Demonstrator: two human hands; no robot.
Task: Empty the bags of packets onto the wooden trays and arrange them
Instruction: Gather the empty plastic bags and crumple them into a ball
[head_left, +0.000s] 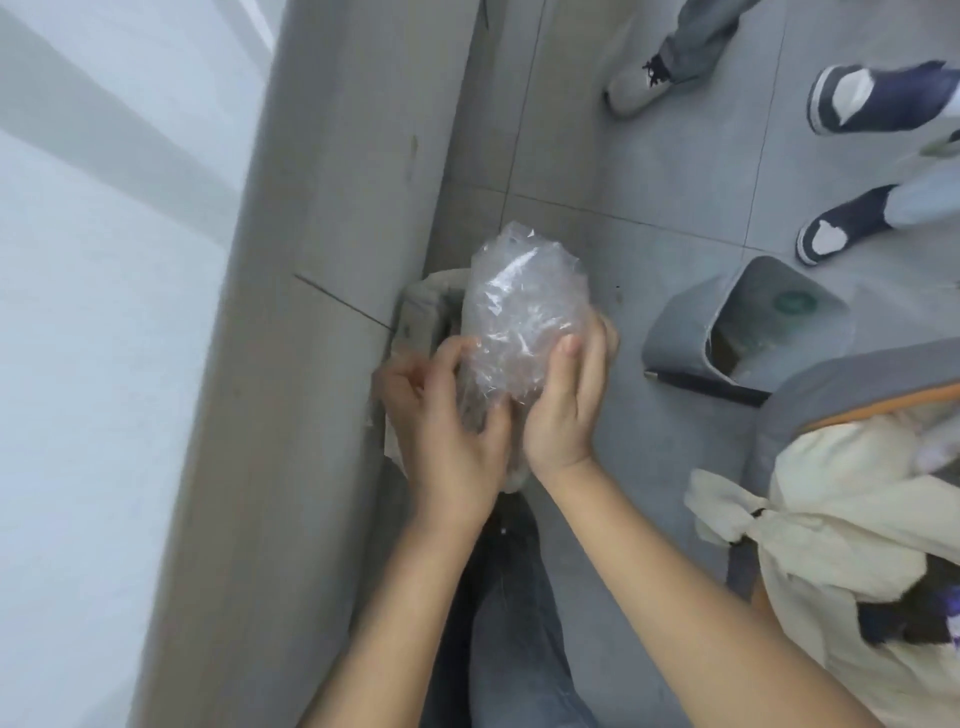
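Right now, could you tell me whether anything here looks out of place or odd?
Yes: the grey bin on the floor right of the clear plastic bag appears tipped over, its opening sideways. No wooden trays are in view.

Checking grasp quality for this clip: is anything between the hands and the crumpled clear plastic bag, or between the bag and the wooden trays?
Nothing visible separates them: the left hand and right hand both press directly on the crumpled clear plastic bag, held above the grey floor. No wooden tray is in view, so that path cannot be judged.
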